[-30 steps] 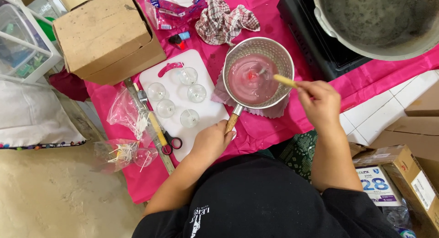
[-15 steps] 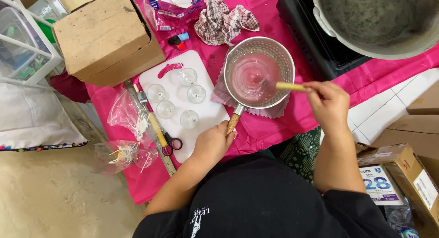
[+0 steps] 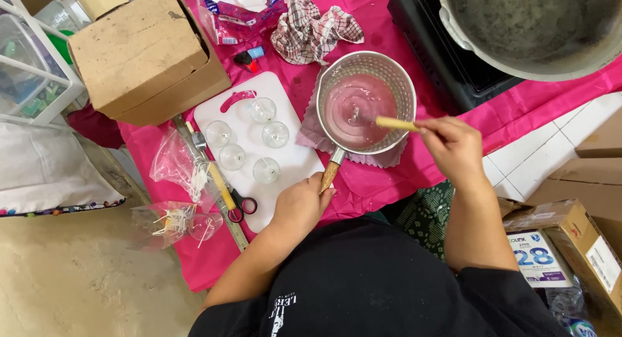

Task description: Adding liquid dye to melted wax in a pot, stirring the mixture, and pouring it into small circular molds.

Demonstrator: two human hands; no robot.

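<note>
Since half a second ago: wooden stirring stick [image 3: 396, 123] swung a little, outer end now nearer the pan's right rim, tip still down in the pink liquid [image 3: 358, 109]. Small metal saucepan [image 3: 368, 102] unmoved on the pink tablecloth [image 3: 363, 185], over a scrap of pink cloth.

Stick lying almost level, long axis running left to right, tip toward the pan's middle, butt toward the right hand [image 3: 455, 150]. Pan handle [image 3: 329, 175] pointing down-left, toward the body.

Right hand closed on the stick's butt, fingers pinched narrow. Left hand [image 3: 300, 204] wrapped round the handle's wooden end.

Left of the pan, a white cutting board [image 3: 298, 159] with five clear round glass cups [image 3: 266, 170]. Beside the board, scissors [image 3: 234, 199] and plastic bags [image 3: 176, 165]. Further up, a checked rag [image 3: 311, 29] and a cardboard box [image 3: 139, 48]. Upper right, a large grey pot [image 3: 534, 26] on a black stove [image 3: 447, 61].
</note>
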